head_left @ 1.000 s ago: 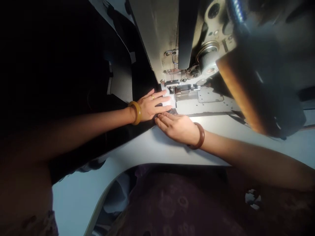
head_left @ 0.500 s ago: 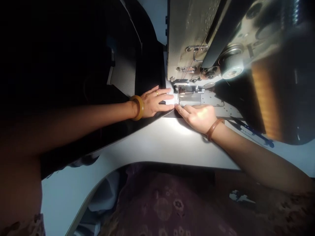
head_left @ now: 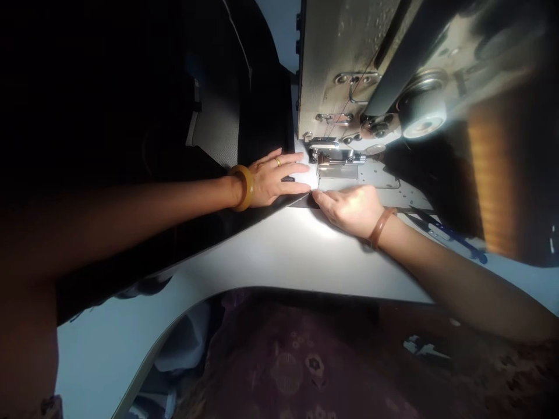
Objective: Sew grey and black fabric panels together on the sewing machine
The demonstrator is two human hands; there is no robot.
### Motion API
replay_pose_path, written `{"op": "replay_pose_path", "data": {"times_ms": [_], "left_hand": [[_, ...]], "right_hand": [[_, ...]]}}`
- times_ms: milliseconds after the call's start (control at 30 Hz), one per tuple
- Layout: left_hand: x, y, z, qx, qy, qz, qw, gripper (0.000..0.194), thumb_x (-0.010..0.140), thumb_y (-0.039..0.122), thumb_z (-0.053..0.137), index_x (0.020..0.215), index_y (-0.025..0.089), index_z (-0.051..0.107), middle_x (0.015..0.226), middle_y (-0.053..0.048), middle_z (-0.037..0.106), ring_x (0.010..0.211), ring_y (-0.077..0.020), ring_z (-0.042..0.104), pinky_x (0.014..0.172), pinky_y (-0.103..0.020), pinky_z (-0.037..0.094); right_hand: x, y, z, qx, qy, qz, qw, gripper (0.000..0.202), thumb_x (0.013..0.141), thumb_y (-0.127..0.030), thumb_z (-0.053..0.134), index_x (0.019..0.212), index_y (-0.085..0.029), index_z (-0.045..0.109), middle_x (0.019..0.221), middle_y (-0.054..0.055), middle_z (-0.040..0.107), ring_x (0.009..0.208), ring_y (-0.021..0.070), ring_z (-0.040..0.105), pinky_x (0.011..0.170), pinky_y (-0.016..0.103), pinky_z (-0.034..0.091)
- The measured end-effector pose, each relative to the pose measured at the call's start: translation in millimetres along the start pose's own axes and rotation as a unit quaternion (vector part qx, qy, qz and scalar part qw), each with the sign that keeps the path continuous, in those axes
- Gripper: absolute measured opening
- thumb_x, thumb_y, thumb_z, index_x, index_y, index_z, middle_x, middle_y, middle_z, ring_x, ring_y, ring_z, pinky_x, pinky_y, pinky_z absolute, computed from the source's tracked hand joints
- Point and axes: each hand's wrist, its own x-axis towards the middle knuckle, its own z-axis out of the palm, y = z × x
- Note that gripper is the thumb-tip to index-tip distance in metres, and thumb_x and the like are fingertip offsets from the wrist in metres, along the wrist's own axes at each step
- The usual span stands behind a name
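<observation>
My left hand [head_left: 276,176] lies flat with its fingers spread on a white piece [head_left: 308,169] and the dark fabric [head_left: 257,128], just left of the presser foot [head_left: 315,156]. A yellow bangle circles the left wrist. My right hand [head_left: 349,208] is below the foot, its thumb and forefinger pinched at the fabric's near edge, close to the left fingertips. The metal needle plate [head_left: 379,177] shows right of the foot. Dark fabric spreads over the left side, with a grey patch [head_left: 218,128] in it.
The sewing machine head [head_left: 332,58] rises above my hands, with a round knob [head_left: 423,110] on it. Scissors with blue handles [head_left: 463,241] lie right of my right wrist. The white table [head_left: 271,256] has a curved front edge, with my patterned clothing below it.
The view has shifted slightly. My right forefinger has drawn in a little towards the thumb, while my left hand stays flat in nearly the same place by the foot.
</observation>
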Motion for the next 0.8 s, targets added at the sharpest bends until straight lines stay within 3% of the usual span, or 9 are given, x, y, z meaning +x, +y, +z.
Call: {"op": "replay_pose_path", "data": {"times_ms": [233, 567, 800], "left_hand": [[2, -3, -1.0, -0.020, -0.003, 0.007, 1.000, 0.040, 0.085, 0.011, 0.046, 0.116, 0.029, 0.063, 0.129, -0.006, 0.053, 0.135, -0.0251, 0.037, 0.112, -0.050, 0.030], [4, -3, -1.8, -0.026, -0.011, -0.017, 0.999, 0.038, 0.087, 0.014, 0.042, 0.115, 0.027, 0.064, 0.126, -0.003, 0.054, 0.135, -0.0229, 0.037, 0.114, -0.045, 0.029], [11, -19, 2.2, -0.041, 0.003, -0.014, 0.999, 0.037, 0.085, 0.016, 0.043, 0.112, 0.027, 0.066, 0.124, -0.003, 0.054, 0.132, -0.0243, 0.039, 0.113, -0.045, 0.031]], "right_hand": [[-4, -4, 0, 0.020, 0.001, 0.021, 1.000, 0.043, 0.094, -0.036, 0.030, 0.119, -0.014, 0.058, 0.081, 0.009, 0.069, 0.060, 0.0185, 0.055, 0.053, 0.028, 0.017], [-4, -4, 0, 0.001, -0.011, 0.043, 0.999, 0.047, 0.094, -0.037, 0.026, 0.125, -0.018, 0.057, 0.078, 0.009, 0.069, 0.063, 0.0205, 0.057, 0.054, 0.028, 0.021], [0, -3, 1, -0.015, 0.003, 0.084, 0.996, 0.048, 0.094, -0.033, 0.027, 0.134, -0.022, 0.051, 0.073, 0.009, 0.069, 0.065, 0.0237, 0.062, 0.053, 0.029, 0.024]]}}
